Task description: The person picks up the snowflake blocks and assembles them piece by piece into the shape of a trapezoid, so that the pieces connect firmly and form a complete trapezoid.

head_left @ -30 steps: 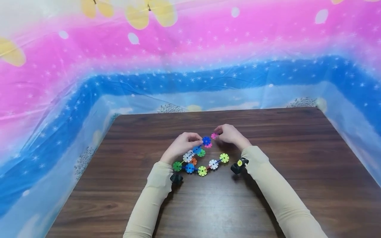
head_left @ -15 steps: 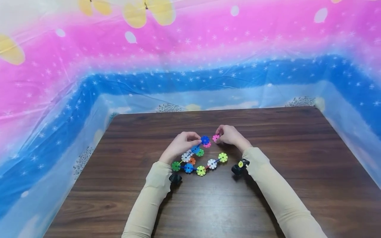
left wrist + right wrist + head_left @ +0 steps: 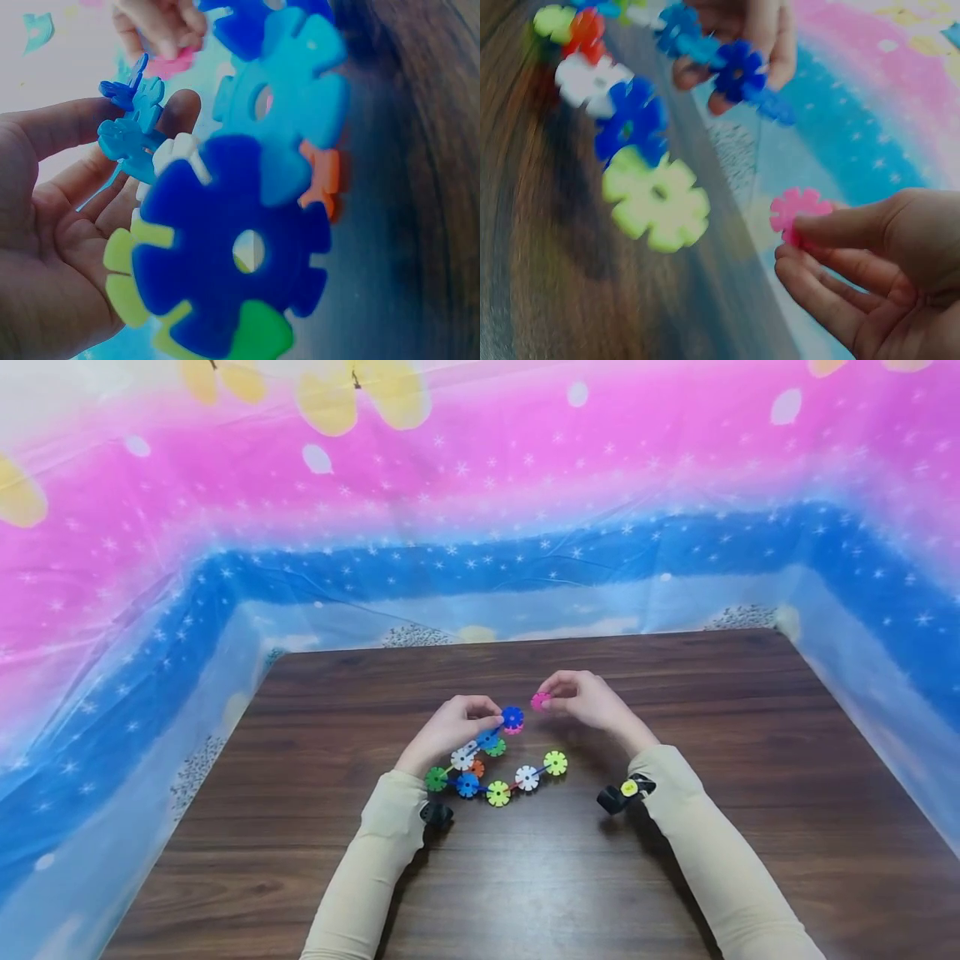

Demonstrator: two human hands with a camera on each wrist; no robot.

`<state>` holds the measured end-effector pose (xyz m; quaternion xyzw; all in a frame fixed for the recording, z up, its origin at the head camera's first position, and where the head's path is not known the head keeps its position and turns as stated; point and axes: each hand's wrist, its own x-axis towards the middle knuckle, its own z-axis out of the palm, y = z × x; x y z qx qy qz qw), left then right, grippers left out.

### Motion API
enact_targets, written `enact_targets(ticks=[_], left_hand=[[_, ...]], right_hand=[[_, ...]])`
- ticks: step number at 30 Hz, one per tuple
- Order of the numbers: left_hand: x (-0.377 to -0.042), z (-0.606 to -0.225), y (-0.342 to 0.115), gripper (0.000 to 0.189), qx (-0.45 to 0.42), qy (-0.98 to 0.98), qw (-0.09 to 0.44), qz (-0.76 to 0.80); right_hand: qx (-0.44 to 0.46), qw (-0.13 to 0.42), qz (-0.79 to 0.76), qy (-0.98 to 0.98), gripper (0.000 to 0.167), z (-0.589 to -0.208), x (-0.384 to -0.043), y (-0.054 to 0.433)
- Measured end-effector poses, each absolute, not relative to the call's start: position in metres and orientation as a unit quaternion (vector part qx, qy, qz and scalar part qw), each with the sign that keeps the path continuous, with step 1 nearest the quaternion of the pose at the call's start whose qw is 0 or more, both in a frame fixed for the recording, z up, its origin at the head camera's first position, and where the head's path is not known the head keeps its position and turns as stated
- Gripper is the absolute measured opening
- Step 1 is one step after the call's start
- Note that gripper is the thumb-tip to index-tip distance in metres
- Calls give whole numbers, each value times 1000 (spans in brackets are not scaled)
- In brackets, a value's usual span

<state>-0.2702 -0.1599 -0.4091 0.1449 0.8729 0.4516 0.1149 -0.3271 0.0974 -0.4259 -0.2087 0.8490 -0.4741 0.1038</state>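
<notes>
In the head view a chain of flower-shaped plastic discs, the snowflake kind with slotted rims, curves over the table. My left hand (image 3: 453,727) pinches it near its far end, beside a dark blue disc (image 3: 512,718). A pink snowflake disc (image 3: 540,702) is between the thumb and fingers of my right hand (image 3: 592,700), a small gap away from the dark blue one. The near part of the chain runs through a green disc (image 3: 436,778) and a white disc (image 3: 527,777) to a yellow-green end disc (image 3: 656,199). An orange disc (image 3: 476,768) shows inside the curve.
The chain and both hands are over a dark wood-grain table (image 3: 510,885). Beyond its back edge hangs a pink and blue patterned cloth (image 3: 465,560). Black wrist cameras sit at both cuffs, the right camera (image 3: 626,793) close to the chain's yellow-green end.
My right hand has drawn slightly away from the dark blue disc with the pink disc, and its wrist has swung outward to the right. The left hand keeps its hold on the chain.
</notes>
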Motion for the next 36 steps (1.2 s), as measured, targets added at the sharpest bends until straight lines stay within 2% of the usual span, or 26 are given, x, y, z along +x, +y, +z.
enact_targets(ticks=[3, 10, 22, 36], left_hand=[[-270, -409, -160, 16, 149, 874, 109, 449], [-270, -408, -158, 15, 152, 873, 111, 450], [-268, -412, -152, 18, 176, 871, 112, 445], [-270, -411, -143, 16, 187, 874, 114, 433]], right_hand=[[-232, 88, -481, 841, 9, -416, -320, 97], [-267, 92, -488, 826, 7, -411, -311, 95], [-268, 86, -489, 826, 4, -418, -303, 99], [-266, 51, -488, 830, 4, -418, -292, 102]])
